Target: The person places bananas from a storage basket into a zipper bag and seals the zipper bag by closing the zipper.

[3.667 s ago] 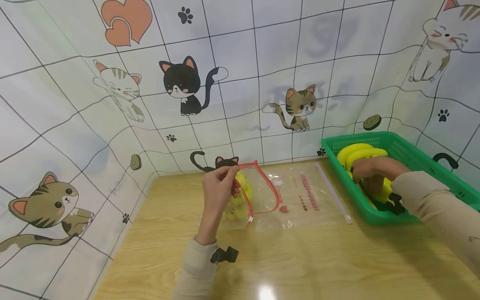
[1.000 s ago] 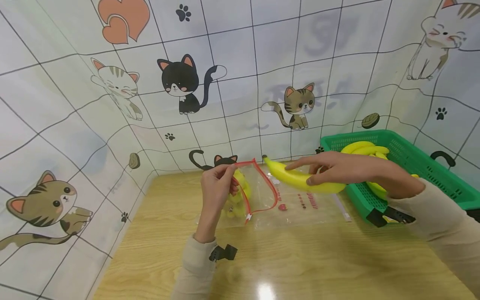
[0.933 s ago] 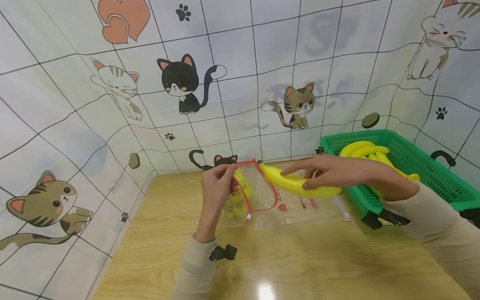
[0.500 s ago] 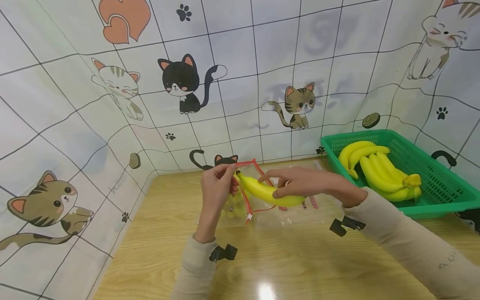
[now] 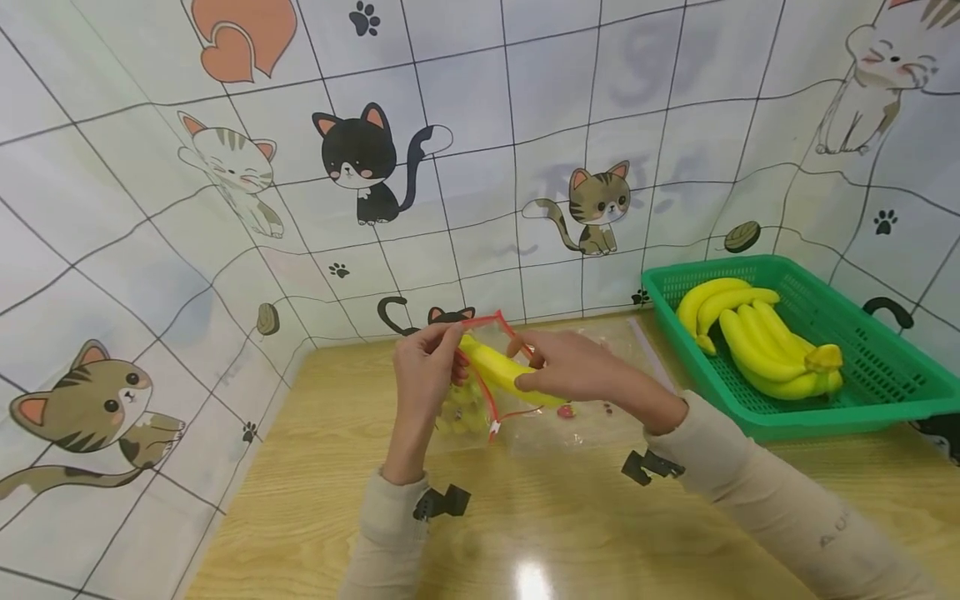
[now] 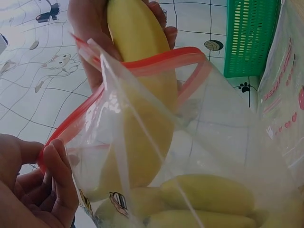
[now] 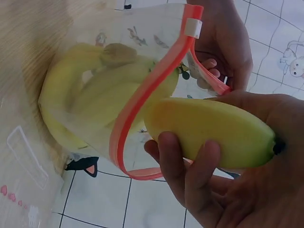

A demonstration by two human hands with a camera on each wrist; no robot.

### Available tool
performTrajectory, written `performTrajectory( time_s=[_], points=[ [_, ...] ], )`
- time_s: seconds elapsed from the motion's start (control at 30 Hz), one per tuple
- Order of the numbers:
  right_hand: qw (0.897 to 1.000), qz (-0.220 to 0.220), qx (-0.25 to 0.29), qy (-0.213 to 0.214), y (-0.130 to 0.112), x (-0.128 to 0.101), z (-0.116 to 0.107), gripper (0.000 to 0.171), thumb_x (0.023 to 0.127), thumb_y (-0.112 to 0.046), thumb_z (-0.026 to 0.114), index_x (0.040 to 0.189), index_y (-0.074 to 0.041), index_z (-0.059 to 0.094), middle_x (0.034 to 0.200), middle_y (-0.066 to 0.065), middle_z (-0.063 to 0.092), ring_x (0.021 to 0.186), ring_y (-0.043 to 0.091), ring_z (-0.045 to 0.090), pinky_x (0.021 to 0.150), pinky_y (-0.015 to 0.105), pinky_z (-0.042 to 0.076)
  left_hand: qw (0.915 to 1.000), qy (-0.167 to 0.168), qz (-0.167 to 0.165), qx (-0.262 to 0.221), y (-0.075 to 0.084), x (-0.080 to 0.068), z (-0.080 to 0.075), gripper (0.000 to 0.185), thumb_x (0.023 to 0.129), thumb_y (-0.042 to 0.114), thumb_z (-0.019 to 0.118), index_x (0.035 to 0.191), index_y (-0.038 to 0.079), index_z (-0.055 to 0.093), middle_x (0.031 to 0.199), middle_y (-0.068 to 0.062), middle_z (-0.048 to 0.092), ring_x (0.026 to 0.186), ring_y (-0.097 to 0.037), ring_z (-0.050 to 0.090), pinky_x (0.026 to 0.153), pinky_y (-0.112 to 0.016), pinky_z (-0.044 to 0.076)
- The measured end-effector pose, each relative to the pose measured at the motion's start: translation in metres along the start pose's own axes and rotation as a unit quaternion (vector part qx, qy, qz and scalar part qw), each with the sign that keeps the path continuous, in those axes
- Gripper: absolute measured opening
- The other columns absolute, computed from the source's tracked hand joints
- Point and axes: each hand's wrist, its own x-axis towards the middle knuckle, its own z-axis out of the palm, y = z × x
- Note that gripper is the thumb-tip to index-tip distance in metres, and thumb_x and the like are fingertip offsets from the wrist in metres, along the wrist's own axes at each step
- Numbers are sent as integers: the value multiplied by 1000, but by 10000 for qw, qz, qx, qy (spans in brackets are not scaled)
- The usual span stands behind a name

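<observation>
My left hand (image 5: 426, 367) pinches the red-edged mouth of a clear zip bag (image 6: 223, 133), keeping it spread. Bananas (image 7: 90, 95) lie inside the bag, seen through its plastic in both wrist views. My right hand (image 5: 566, 364) grips a single yellow banana (image 5: 498, 368) with a dark tip (image 7: 278, 146). One end of that banana is through the bag's mouth; the other end is still in my fingers outside. In the left wrist view its lower end reaches close above the bananas in the bag.
A green basket (image 5: 885, 392) with several bananas (image 5: 772, 346) stands on the right of the wooden table (image 5: 600, 533). A second, flat clear bag (image 5: 637, 433) with a pale zip lies between. A cat-print wall covering (image 5: 480, 167) rises behind.
My right hand has taken the banana out of the green basket and carried it left, its end now entering the bag's mouth. My left hand has stayed nearly in place on the rim.
</observation>
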Motion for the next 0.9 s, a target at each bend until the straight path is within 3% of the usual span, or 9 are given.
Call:
performTrajectory(
  time_s=[0.13, 0.23, 0.33, 0.47, 0.6, 0.7, 0.9],
  points=[
    [9947, -110, -595, 830, -3, -4, 3, 36, 90, -29, 71, 123, -17, 63, 114, 10, 77, 82, 20, 70, 59, 29, 50, 10000, 76, -39, -21, 2, 2, -1, 21, 100, 20, 68, 100, 1, 79, 59, -3, 64, 41, -13, 57, 43, -24, 53],
    [9810, -308, -928, 1678, -3, -8, 4, 29, 87, -25, 74, 113, -15, 67, 109, 9, 77, 74, 18, 66, 57, 28, 46, 9998, 157, -69, -28, 2, 3, -2, 23, 100, 21, 69, 100, 0, 79, 59, -3, 65, 42, -14, 58, 44, -25, 53],
    [9665, -544, -902, 2339, -3, -11, 4, 29, 82, -19, 75, 109, -9, 68, 96, 8, 75, 65, 16, 58, 56, 27, 45, 9999, 161, -60, -13, 2, 4, -3, 25, 100, 21, 69, 101, -2, 78, 59, -3, 64, 42, -14, 58, 44, -25, 53],
    [9575, -808, -735, 2671, -3, -15, 3, 36, 80, -15, 73, 114, -8, 66, 81, 4, 68, 61, 16, 53, 54, 28, 43, 9999, 152, -50, 13, 3, 3, -5, 23, 100, 20, 68, 103, -1, 79, 59, -3, 65, 42, -14, 59, 44, -26, 54],
    [9455, -1254, -600, 2944, -3, -19, 6, 38, 82, -12, 76, 117, -8, 62, 88, 6, 71, 68, 18, 64, 62, 28, 56, 9999, 138, -67, 32, 3, 2, -5, 23, 100, 20, 68, 103, 0, 79, 59, -2, 65, 42, -13, 58, 44, -25, 53],
    [9257, -1782, -551, 3289, -3, -19, 9, 42, 80, -8, 83, 116, -6, 60, 101, 9, 76, 79, 20, 75, 71, 30, 63, 9999, 99, -81, 31, 3, 2, -4, 25, 100, 20, 67, 104, -2, 78, 58, 0, 64, 42, -12, 58, 45, -24, 53],
    [8604, -2946, -940, 4051, 0, -15, 18, 44, 77, -7, 88, 118, -4, 70, 107, 9, 77, 85, 22, 77, 71, 33, 64, 9999, 64, -105, 23, 2, 2, -3, 27, 100, 21, 67, 106, -3, 78, 58, 0, 64, 42, -11, 57, 45, -23, 53]
  ],
)
